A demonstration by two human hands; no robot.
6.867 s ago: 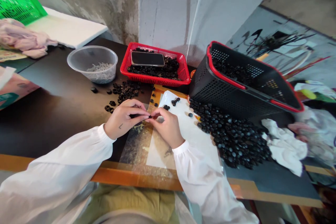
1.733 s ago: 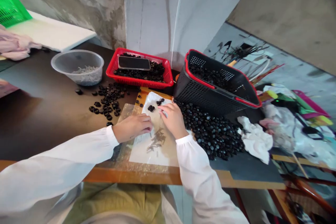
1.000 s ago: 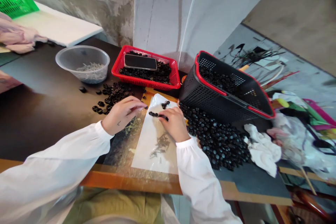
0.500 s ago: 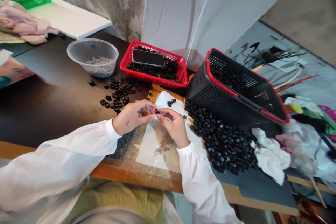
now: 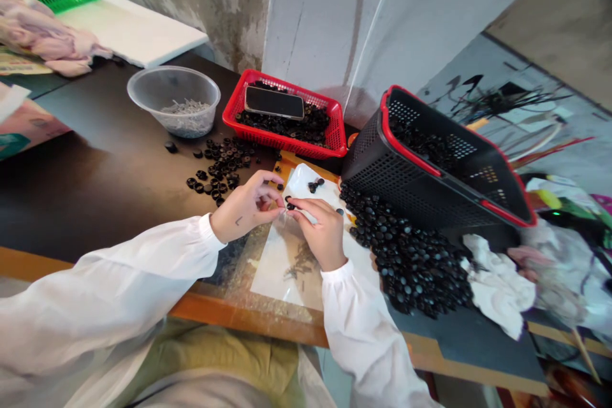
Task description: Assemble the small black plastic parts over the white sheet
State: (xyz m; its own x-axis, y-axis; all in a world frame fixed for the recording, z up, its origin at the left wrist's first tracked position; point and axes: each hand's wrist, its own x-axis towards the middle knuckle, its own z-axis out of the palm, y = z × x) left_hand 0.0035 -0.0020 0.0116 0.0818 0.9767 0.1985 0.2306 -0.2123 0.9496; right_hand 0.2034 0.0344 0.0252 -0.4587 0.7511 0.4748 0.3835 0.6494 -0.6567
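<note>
Black piece (image 5: 290, 206) pinched by the right hand (image 5: 322, 233), mid-frame.
Hold it still; left hand (image 5: 247, 206) curls close (its grip? can't tell).

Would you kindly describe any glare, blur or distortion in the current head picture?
In the head view, a soft sheen lies on the dark tabletop, highlights dot the heaped black pieces, and the crumpled plastic at right looks smeared and stretched; the small black piece in the right hand is too tiny to read clearly.
</note>
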